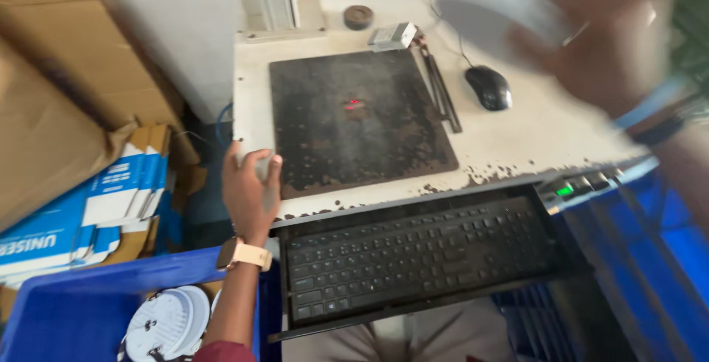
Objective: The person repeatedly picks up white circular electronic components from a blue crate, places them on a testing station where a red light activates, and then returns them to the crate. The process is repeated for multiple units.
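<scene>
The white round disc [495, 11], grasped in the blurred right hand [598, 37], wants steady lowering onto the dark plate [354, 122], whose table edge the left hand [251, 192] clasps.

Even, soft daylight fills the scene, brightest on the white table [517, 137], which looks slightly washed out near its far edge. Shadows are faint and diffuse. The right hand [605, 37] and the pale disc [491, 11] it holds are heavily smeared by motion blur. The left hand [251, 192] and black keyboard [421, 255] are sharper, though mildly soft. The corners smear and stretch.
</scene>
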